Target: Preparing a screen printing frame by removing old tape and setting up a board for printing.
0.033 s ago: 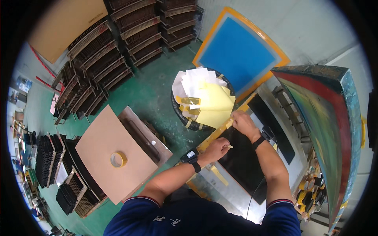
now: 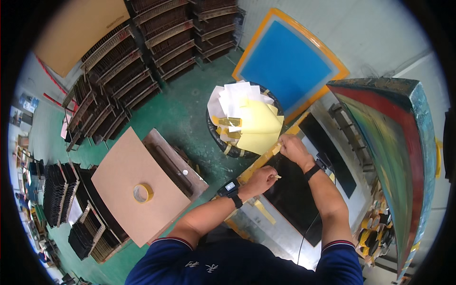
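A black screen frame [image 2: 294, 194] lies flat in front of me, with yellow tape along its left edge [image 2: 249, 173]. My right hand [image 2: 294, 148] is at the frame's far corner, fingers pinched on the end of a yellow tape strip [image 2: 276, 149]. My left hand [image 2: 262, 179] rests on the taped edge nearer me and pinches a small pale bit of tape [image 2: 278, 176]. Both wrists wear dark bands. Just beyond my hands stands a round black bin [image 2: 232, 147] heaped with yellow and white paper scraps.
A roll of yellow tape [image 2: 142, 192] lies on a brown board [image 2: 128, 180] to my left. A blue screen in an orange frame [image 2: 289, 61] leans at the back. Racks of dark frames [image 2: 156, 38] line the green floor. A paint-stained panel [image 2: 403, 156] stands at right.
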### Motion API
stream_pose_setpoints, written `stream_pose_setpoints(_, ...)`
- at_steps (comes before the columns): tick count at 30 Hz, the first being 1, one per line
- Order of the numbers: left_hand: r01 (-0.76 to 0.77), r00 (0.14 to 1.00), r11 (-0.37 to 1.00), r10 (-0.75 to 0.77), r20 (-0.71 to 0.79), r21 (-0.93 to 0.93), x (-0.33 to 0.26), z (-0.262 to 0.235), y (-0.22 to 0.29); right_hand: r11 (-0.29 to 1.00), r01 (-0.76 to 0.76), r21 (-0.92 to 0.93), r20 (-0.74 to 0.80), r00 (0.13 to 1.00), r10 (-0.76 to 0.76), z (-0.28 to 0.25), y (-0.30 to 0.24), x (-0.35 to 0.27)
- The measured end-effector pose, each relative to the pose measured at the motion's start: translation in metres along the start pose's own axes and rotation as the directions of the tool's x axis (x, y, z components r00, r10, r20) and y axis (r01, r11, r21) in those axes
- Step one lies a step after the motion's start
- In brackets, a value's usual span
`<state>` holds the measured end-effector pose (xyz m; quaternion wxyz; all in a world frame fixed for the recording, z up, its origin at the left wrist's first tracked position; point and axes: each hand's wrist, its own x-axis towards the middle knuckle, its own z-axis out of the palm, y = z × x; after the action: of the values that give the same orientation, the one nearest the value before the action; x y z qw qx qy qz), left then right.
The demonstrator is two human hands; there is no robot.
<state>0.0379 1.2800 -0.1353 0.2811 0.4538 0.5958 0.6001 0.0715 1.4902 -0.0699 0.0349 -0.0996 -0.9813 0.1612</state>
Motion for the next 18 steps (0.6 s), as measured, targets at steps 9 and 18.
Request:
stream_pose_setpoints(9, 0.181, 0.983, 0.965, -0.171, 0.069, -0.189, 0.005, -0.004, 0.010, 0.626, -0.408, 0.664, 0.093, 0.876, 0.472, 0.007, -0.075, -0.123)
stream_pose_setpoints(18, 0.379, 0.904, 0.876, -0.283, 0.320, -0.297, -0.004, 0.025, 0.102, 0.404, -0.238, 0.883, -0.202, 0.585, 0.785, 0.010, -0.140, -0.199)
